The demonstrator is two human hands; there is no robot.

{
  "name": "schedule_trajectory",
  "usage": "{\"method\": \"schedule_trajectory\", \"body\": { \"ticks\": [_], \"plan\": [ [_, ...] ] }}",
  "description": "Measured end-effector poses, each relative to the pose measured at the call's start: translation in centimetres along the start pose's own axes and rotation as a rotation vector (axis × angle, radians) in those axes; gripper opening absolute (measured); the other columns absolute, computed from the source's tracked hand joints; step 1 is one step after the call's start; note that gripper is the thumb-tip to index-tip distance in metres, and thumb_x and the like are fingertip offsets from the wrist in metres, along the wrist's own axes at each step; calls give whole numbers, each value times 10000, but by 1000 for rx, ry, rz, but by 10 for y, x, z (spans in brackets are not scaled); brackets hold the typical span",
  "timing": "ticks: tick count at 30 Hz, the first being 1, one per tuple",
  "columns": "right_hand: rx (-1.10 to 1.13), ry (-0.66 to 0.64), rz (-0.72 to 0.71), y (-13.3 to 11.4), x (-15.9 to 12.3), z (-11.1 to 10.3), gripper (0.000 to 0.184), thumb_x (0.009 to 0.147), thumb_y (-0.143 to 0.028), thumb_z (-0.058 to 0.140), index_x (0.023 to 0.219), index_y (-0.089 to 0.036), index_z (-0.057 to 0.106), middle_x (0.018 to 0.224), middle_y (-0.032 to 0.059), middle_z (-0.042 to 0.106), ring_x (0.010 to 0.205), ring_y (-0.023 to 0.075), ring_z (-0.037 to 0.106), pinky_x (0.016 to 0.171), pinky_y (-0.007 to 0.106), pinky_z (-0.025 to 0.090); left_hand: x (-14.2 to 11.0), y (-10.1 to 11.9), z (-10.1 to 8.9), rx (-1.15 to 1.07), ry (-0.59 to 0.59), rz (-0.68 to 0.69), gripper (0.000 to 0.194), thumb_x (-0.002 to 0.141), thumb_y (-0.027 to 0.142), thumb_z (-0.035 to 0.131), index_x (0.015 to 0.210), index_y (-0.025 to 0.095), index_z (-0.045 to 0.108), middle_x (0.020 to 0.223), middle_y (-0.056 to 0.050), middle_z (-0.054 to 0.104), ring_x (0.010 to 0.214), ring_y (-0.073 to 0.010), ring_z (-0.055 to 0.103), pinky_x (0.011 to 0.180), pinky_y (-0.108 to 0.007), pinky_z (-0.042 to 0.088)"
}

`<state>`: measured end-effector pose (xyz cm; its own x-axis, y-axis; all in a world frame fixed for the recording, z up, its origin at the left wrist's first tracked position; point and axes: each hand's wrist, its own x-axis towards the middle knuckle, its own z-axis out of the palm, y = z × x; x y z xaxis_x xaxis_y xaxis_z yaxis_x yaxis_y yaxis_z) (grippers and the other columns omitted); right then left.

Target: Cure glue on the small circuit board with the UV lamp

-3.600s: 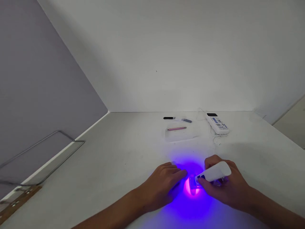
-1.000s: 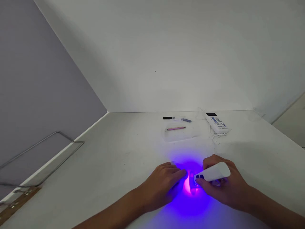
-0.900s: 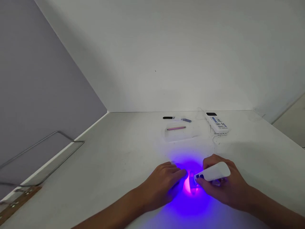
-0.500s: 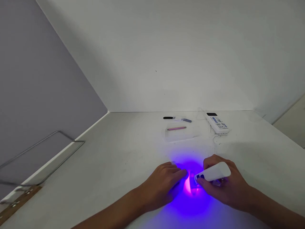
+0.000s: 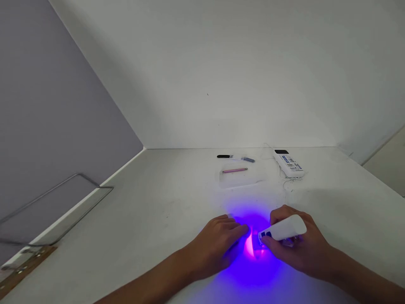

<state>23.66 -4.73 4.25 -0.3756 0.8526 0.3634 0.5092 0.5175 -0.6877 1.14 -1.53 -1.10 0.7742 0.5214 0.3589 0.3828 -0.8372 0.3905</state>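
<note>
My right hand grips a white handheld UV lamp, its thumb lying by the dark buttons near the head. Violet light from the lamp spreads over the white table, with a bright pink glowing patch just left of the lamp head. Beside that glow rests my left hand, back up, with its fingers curled and its fingertips at the edge of the light. Whatever lies under or between those fingers is hidden. The lit thing beneath the lamp head is too glaring to make out.
Farther back lie a pink pen on a clear plastic sheet, a black-handled slim tool and a grey-blue one. A white labelled device with a thin cord sits right. A bent wire frame and brown board are left.
Both hands and the lamp stay almost still. Since the oldest frame the pink glow beside the lamp head has become narrower. The view has shifted very slightly.
</note>
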Motion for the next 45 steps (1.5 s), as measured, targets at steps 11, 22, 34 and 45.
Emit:
{"method": "schedule_trajectory", "body": {
  "ticks": [11,22,34,45],
  "plan": [
    [-48,-6,-19,-2,1,-1,260,857,-222,603,659,-227,435,536,-67,532,440,86,470,447,213,346,1,-1,-1,12,-5,2,295,1049,162,387,763,205,443,643,29,525,537,-146,393,598,-297,332],
    [-70,-4,-17,-2,1,-1,286,860,-224,597,648,-226,404,548,-60,518,453,90,474,450,209,359,0,1,-1,2,-9,-2,287,1040,143,392,761,204,430,640,31,511,541,-146,372,601,-290,325],
    [-78,7,-23,-4,1,-1,297,838,-213,591,641,-226,369,556,-57,499,458,89,454,453,205,365,0,1,-2,11,-14,-2,287,1037,145,389,762,203,446,643,26,524,539,-147,386,591,-297,336],
    [-90,12,-48,-2,2,-2,286,855,-221,605,646,-227,409,555,-62,515,455,92,464,468,219,373,2,2,-3,5,-12,2,295,1033,137,381,752,201,447,625,27,514,524,-143,386,584,-295,328]
  ]
}}
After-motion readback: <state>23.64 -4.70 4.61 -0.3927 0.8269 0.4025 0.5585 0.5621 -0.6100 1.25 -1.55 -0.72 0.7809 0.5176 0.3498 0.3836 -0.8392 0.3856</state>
